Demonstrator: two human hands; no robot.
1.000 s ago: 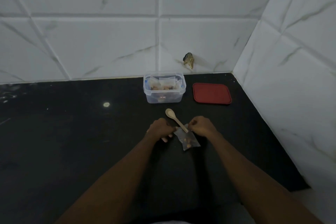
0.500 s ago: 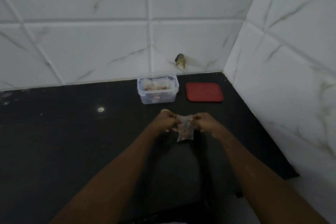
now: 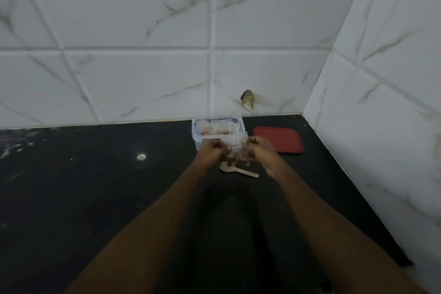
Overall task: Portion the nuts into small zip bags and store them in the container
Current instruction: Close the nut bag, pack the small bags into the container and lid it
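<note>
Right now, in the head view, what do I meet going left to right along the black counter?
Pale round spot → left hand → small clear plastic zip bag, pinched by both hands → right hand → flat red rectangular lid.

Head camera looks forward and down, close above left hand (image 3: 212,152) and right hand (image 3: 259,150).

Dim, cool light, wide-angle bend in the wall tiles (image 3: 143,19) near the edges, small glare spot on the black desk (image 3: 71,198), hands (image 3: 214,150) motion-blurred, forearms shadowed, soft overall focus.
</note>
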